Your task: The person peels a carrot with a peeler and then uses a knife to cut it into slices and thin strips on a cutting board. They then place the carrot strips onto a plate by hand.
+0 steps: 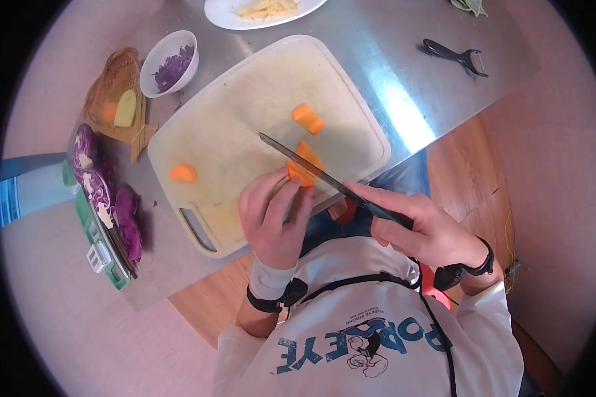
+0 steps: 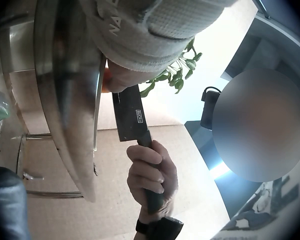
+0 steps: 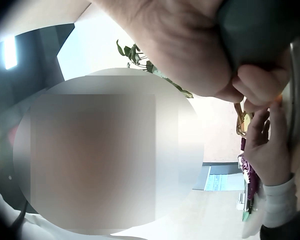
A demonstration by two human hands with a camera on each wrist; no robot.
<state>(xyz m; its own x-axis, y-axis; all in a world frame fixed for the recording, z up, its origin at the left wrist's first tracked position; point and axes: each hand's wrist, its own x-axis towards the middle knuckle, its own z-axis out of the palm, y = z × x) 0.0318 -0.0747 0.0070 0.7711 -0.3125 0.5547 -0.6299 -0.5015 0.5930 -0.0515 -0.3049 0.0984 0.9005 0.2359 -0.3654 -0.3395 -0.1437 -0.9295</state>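
Note:
The right hand grips the dark handle of a broad knife, whose blade lies over an orange vegetable piece on the white cutting board. With bent fingers the left hand holds that piece at the board's near side. Another orange chunk lies beyond the blade, and a smaller one rests at the board's left. In the left wrist view the right hand is curled round the handle below the blade. The right wrist view shows the left hand beside the right hand.
Left of the board are a bowl of shredded purple cabbage, a wicker basket, cabbage pieces and a green slicer. A white plate stands at the far edge; a black peeler lies at the right.

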